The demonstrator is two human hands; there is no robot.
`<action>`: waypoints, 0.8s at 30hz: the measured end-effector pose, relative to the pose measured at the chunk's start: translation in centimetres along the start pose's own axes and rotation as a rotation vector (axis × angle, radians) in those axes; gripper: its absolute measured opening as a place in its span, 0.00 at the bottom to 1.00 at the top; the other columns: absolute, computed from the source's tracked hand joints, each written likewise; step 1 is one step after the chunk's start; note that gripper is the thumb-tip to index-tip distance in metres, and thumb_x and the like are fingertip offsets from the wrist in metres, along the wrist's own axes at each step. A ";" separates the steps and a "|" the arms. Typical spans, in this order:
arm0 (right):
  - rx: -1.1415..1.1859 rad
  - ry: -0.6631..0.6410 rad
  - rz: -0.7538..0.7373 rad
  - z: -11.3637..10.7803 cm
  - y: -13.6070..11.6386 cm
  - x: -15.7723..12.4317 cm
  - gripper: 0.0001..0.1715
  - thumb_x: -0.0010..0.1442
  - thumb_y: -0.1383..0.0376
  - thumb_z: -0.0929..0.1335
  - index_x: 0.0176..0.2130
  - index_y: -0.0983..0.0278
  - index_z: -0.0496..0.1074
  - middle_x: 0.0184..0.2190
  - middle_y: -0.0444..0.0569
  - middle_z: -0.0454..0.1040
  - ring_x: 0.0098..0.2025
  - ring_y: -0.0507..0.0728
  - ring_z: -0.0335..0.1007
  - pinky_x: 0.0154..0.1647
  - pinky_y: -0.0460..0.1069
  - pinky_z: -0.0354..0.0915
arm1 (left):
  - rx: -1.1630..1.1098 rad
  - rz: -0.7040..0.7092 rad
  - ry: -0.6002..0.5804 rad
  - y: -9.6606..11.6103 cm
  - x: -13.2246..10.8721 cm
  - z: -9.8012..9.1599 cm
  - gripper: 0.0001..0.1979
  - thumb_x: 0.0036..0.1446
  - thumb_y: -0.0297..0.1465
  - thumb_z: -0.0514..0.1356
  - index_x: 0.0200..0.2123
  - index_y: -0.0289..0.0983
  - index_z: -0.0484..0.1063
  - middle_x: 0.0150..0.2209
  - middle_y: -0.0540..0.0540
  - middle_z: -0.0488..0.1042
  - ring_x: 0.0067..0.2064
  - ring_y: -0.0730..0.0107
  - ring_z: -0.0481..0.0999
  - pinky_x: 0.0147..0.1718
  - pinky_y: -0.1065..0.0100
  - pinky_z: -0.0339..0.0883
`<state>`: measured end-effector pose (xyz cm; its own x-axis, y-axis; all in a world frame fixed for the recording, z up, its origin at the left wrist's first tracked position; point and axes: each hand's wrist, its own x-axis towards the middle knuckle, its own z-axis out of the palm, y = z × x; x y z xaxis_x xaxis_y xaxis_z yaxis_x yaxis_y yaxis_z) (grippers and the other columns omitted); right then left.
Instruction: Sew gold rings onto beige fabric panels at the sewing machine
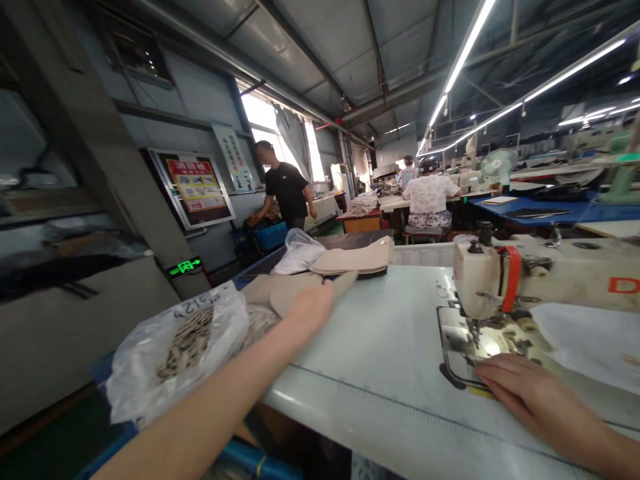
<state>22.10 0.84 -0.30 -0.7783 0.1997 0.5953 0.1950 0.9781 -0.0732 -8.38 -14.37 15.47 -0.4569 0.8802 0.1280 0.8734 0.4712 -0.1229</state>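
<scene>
My left hand [313, 307], slightly smeared by motion, is over the left part of the sewing table. Its fingers are closed on a beige fabric piece [344, 285], which sticks out past the fingertips. Just beyond lies a stack of beige fabric pieces [353, 259]. My right hand [520, 383] rests with extended fingers beside the needle plate of the sewing machine [483, 280]. No fabric shows under the lit needle, and the right hand appears to hold nothing.
A clear plastic bag [145, 363] with patterned fabric sits at the table's left edge. Another plastic bag [299, 250] lies by the stack. A white sheet [590, 343] is under the machine arm. One person [287, 187] stands at the back; another person [431, 200] sits further off.
</scene>
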 end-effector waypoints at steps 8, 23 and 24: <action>-0.049 -0.006 -0.056 0.1 -0.8 0.1 0.21 0.63 0.61 0.60 0.54 0.58 0.69 0.51 0.50 0.72 0.50 0.61 0.71 0.52 0.56 0.68 | -0.307 0.416 -0.195 12.6 -5.8 6.0 0.15 0.53 0.29 0.54 0.44 0.34 0.70 0.37 0.36 0.78 0.38 0.52 0.78 0.33 0.59 0.72; 0.164 -0.427 0.231 2.8 -4.6 1.8 0.34 0.65 0.49 0.55 0.63 0.64 0.55 0.64 0.53 0.50 0.65 0.65 0.47 0.63 0.66 0.49 | -0.622 0.274 0.271 -0.1 -11.1 4.3 0.13 0.58 0.40 0.55 0.39 0.42 0.76 0.43 0.52 0.79 0.45 0.69 0.76 0.48 0.72 0.66; 0.155 -0.428 0.239 2.8 -4.6 1.7 0.35 0.65 0.49 0.55 0.63 0.65 0.55 0.64 0.53 0.50 0.65 0.65 0.46 0.63 0.66 0.49 | -0.591 0.147 0.357 -2.9 -11.0 3.3 0.16 0.59 0.40 0.52 0.39 0.40 0.75 0.43 0.49 0.78 0.45 0.65 0.75 0.50 0.67 0.65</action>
<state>18.20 -3.21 -1.18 -0.9036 0.3937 0.1689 0.3321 0.8928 -0.3044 -6.43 -25.26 11.20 -0.3326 0.8128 0.4783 0.9132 0.1509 0.3786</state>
